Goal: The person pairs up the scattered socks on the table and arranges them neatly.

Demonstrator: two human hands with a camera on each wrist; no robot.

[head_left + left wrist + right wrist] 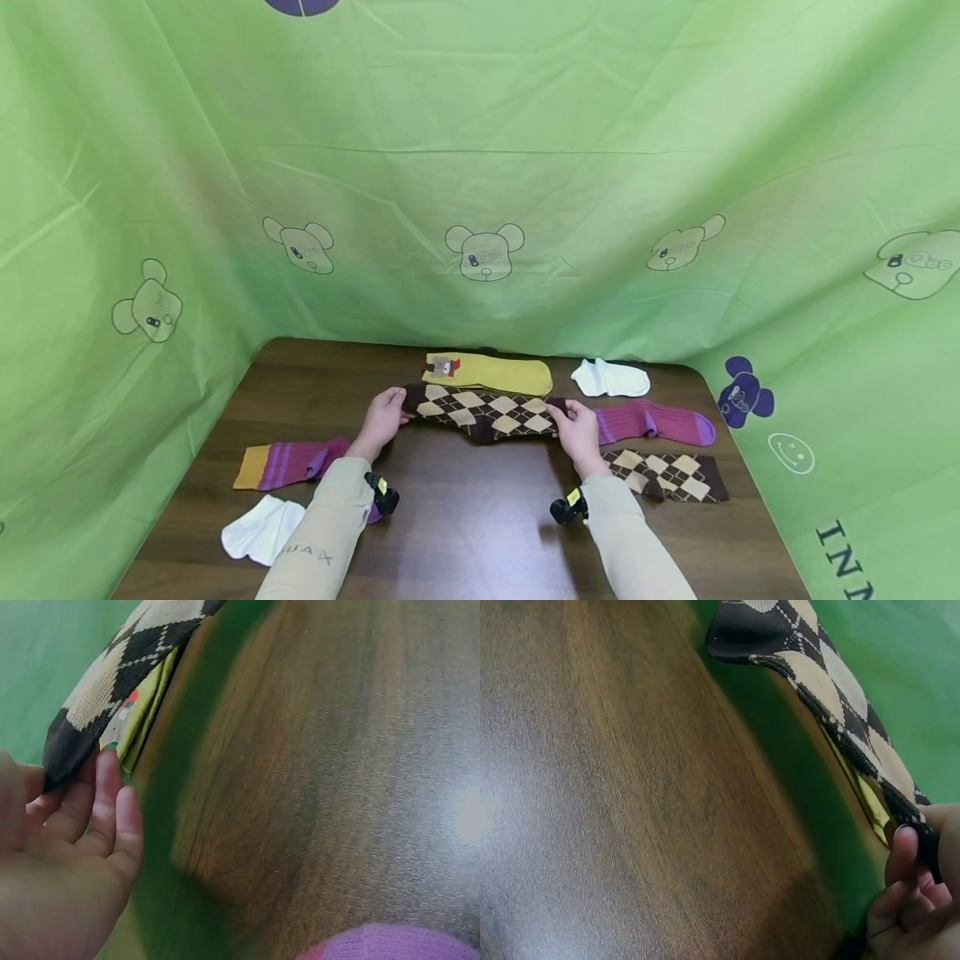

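Observation:
Stretched sideways between both hands is a brown and cream argyle sock (483, 414), its dark heel hanging down in the middle. My left hand (384, 421) pinches the dark end at the left, thumb over fingers, as the left wrist view also shows at the toe or cuff (67, 754). The right hand (576, 429) pinches the other end; in the right wrist view its thumb (906, 844) presses on the dark edge. Just behind the held sock lies a yellow sock (495, 372) with an animal face on it. A matching argyle sock (686, 477) lies at the right.
A magenta sock with a purple toe (675, 422) and a white sock (611, 378) lie at the right. On the left are a magenta sock with an orange cuff (281, 464), partly hidden by the left arm, and a white sock (262, 529). Green cloth (480, 192) hangs behind the wooden table (472, 517).

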